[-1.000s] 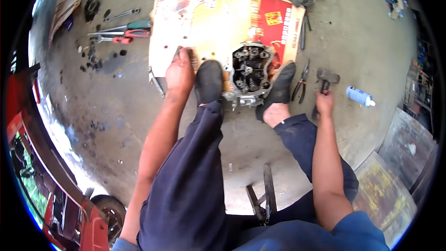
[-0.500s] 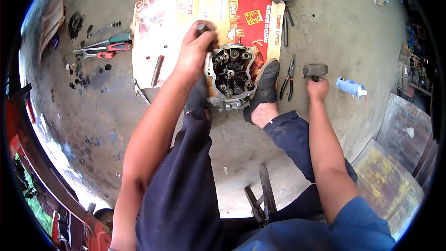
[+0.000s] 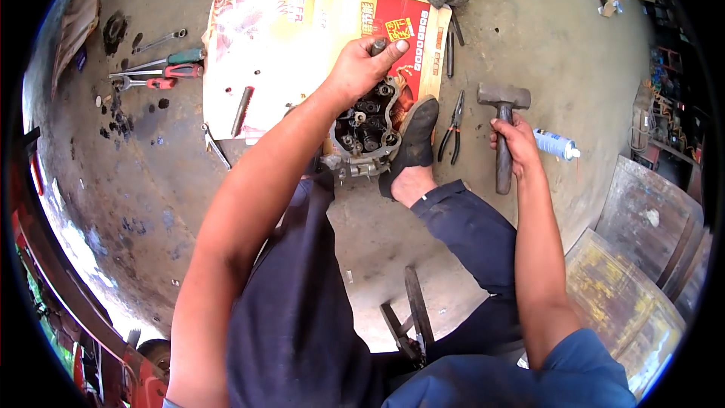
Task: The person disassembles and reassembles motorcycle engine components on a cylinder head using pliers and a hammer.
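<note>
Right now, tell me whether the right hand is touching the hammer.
Touching. The head view shows the right hand closed around the wooden handle of the hammer, which lies on the concrete floor beside the pliers.

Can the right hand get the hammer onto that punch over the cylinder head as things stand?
Probably yes. The right hand grips the hammer on the floor beside the pliers. The left hand holds the punch above the cylinder head; only the shoe lies between, low enough to swing over.
</note>
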### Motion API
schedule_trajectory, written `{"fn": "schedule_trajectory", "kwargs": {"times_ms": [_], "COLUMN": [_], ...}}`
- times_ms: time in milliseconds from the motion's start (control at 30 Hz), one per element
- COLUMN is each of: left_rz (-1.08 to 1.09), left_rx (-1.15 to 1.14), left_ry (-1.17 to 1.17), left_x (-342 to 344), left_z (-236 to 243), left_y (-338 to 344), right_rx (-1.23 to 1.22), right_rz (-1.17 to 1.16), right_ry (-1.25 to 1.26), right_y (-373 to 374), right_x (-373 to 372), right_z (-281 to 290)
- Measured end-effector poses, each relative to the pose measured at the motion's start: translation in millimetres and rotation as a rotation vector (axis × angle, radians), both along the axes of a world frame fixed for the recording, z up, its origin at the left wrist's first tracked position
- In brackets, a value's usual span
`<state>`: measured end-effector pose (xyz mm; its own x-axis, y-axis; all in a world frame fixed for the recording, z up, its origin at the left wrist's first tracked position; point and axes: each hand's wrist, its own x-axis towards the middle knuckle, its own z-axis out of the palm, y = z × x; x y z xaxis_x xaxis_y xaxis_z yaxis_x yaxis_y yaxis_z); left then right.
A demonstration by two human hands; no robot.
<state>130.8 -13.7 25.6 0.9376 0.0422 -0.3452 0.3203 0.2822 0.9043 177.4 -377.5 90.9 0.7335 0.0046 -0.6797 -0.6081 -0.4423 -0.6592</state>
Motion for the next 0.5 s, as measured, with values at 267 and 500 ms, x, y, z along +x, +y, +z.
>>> {"fn": "schedule_trajectory", "kwargs": {"times_ms": [267,500], "left_rz": [0.047,0.096], "left_rx": [0.005,-0.034], "left_ry": [-0.006,-0.106], "left_x": [-4,-3], "left_z": [-3,-12], "left_y": [-19,-29], "right_rx": [0.155,-0.025], "right_rz": [0.317,0.849], "right_ry": [-0.121,-0.372], "right_y": [135,210], "right_x": [-32,16], "right_z": [114,152]}}
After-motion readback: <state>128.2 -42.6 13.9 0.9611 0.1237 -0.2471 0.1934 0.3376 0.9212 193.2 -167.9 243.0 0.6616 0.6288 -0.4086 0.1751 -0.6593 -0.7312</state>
